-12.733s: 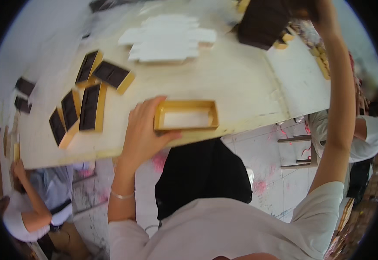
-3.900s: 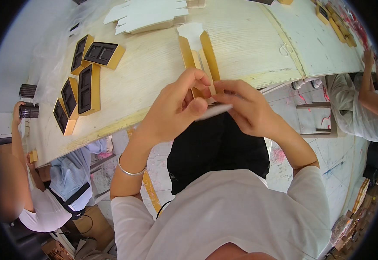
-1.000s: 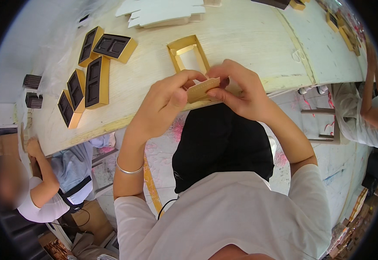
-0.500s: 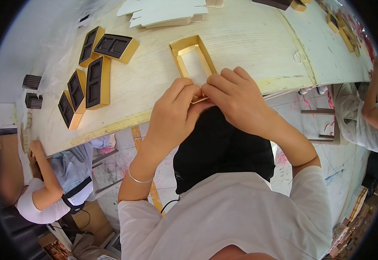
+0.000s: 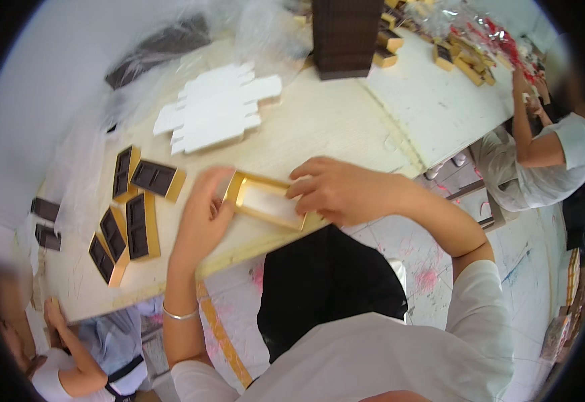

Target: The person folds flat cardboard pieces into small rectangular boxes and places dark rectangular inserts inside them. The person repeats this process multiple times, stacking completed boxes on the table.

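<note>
A shallow gold cardboard box, open at the top with a white bottom, lies turned sideways near the table's front edge. My left hand is at its left end, the thumb against the end wall and the fingers curled beside the corner, slightly blurred. My right hand grips the right end, its fingers bent over the rim; part of that end is hidden under them. To the left lie several finished-looking gold boxes with dark compartment inserts, one of them a long box closest to my left hand.
A stack of flat white die-cut card blanks lies beyond the box. A tall stack of dark brown inserts stands at the back. Clear plastic film covers the far side. Co-workers sit at left and right; more gold boxes lie far right.
The view has tilted up, bringing the back of the table in. The gold box has turned from lengthwise to sideways. My hands have moved apart from its near end to its two ends.
</note>
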`<action>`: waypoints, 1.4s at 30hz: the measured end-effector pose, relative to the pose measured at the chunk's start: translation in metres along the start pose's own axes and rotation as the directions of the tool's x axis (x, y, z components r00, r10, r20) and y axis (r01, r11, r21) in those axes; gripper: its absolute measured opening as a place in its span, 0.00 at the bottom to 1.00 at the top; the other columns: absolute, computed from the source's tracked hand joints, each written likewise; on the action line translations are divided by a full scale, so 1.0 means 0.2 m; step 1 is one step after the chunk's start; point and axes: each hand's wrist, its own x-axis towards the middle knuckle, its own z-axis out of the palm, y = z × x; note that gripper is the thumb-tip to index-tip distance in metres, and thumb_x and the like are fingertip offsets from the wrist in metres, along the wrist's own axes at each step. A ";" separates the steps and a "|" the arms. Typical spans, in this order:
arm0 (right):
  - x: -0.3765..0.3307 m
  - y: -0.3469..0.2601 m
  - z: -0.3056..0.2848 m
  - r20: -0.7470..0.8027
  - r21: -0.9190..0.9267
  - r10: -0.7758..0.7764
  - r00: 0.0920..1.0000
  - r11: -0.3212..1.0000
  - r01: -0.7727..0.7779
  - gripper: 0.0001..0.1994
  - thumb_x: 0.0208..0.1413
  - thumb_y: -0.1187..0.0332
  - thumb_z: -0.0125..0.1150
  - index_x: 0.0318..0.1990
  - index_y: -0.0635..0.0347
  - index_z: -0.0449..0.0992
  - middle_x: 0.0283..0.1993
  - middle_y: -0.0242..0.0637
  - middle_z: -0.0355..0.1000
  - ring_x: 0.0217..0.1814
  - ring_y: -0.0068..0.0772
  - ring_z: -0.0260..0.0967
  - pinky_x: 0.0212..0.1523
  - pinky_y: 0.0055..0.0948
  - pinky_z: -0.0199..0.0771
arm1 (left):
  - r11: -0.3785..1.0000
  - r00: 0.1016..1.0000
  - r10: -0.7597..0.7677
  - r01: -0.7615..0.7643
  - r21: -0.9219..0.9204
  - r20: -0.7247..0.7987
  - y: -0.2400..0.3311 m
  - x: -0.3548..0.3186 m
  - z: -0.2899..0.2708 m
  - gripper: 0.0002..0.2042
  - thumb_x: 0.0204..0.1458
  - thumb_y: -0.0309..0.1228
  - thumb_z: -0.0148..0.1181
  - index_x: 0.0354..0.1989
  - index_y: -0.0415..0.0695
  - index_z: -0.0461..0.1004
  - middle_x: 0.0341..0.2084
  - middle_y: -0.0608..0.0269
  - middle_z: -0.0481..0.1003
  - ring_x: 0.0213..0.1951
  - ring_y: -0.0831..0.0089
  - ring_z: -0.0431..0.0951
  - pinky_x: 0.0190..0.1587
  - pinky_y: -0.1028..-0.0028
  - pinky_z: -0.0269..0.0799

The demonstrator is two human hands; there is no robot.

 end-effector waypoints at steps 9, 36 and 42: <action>-0.08 0.36 -0.59 -0.745 -0.519 -0.202 0.636 0.774 -0.362 0.17 0.49 0.76 0.58 0.49 0.58 0.74 0.53 0.43 0.69 0.55 0.46 0.66 0.57 0.41 0.67 | 0.976 0.994 0.048 -0.068 0.205 0.103 0.21 -0.04 -0.01 0.37 0.42 0.39 0.69 0.63 0.44 0.60 0.57 0.52 0.66 0.45 0.54 0.74 0.43 0.67 0.72; -0.15 0.27 -0.52 0.094 0.729 0.609 0.788 0.497 -0.471 0.21 0.55 0.53 0.61 0.50 0.58 0.72 0.46 0.37 0.71 0.52 0.28 0.69 0.53 0.32 0.69 | 0.977 0.977 0.212 -0.212 -0.007 0.003 0.07 -0.08 0.19 0.42 0.39 0.34 0.72 0.65 0.45 0.56 0.44 0.50 0.71 0.45 0.53 0.72 0.47 0.64 0.70; 0.10 0.07 -0.28 0.470 0.351 0.624 0.624 0.516 -0.781 0.25 0.57 0.45 0.55 0.26 0.62 0.74 0.19 0.31 0.68 0.13 0.19 0.63 0.10 0.20 0.59 | 0.985 0.984 0.168 -0.166 -0.049 0.052 0.05 -0.07 0.19 0.46 0.39 0.34 0.73 0.68 0.50 0.52 0.49 0.52 0.70 0.46 0.61 0.73 0.50 0.68 0.68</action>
